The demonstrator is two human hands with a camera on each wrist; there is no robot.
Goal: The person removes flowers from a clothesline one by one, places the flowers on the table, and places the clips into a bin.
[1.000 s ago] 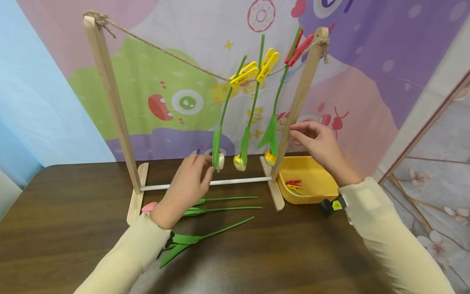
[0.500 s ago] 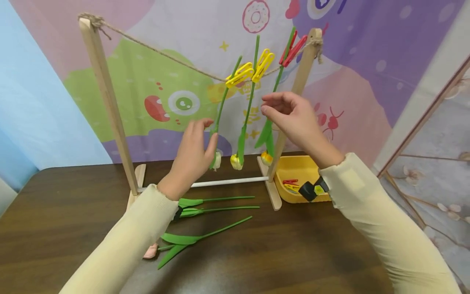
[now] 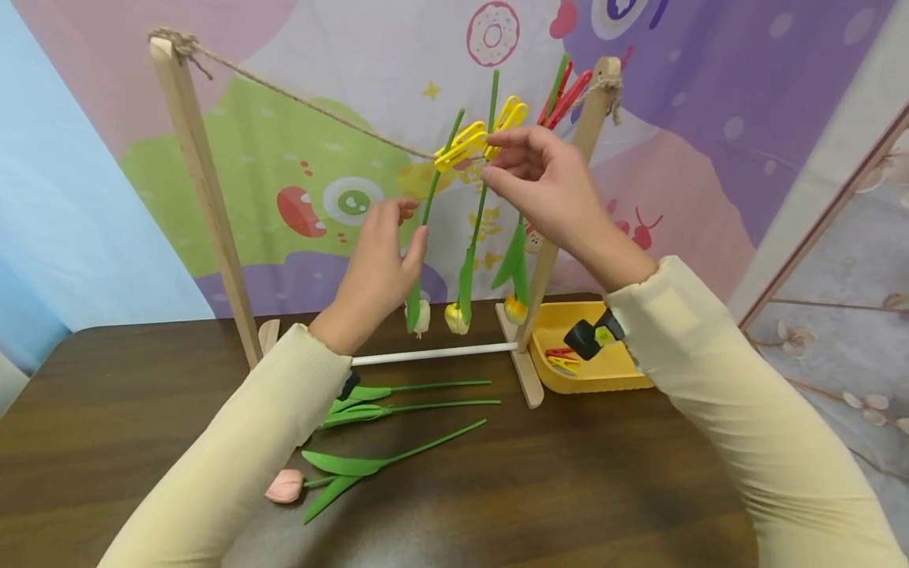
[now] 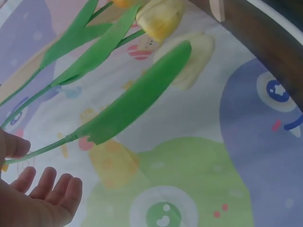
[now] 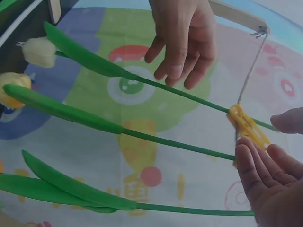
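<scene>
Three artificial tulips hang upside down from a rope (image 3: 305, 99): a white tulip (image 3: 422, 317), a yellow tulip (image 3: 458, 319) and an orange-yellow tulip (image 3: 516, 310). Two yellow clothespins (image 3: 461, 147) hold the first two stems, and a red clothespin (image 3: 571, 98) the third. My right hand (image 3: 550, 185) is raised at the yellow clothespins, thumb and fingers apart, overlapping the right one. My left hand (image 3: 376, 268) is beside the white tulip's stem, fingers loosely bent. In the left wrist view that stem passes between the left thumb and fingers (image 4: 46, 182), which do not close on it.
A wooden frame with a left post (image 3: 206, 189), a right post (image 3: 588, 134) and a white rod (image 3: 433, 354) bears the rope. Several tulips lie in front, including a pink tulip (image 3: 286, 486). A yellow box (image 3: 604, 386) with spare clothespins (image 3: 564, 361) stands at the right.
My right hand has risen from beside the right post, moving left to the yellow clothespins. My left hand has gone up from the white tulip's bloom to its stem.
</scene>
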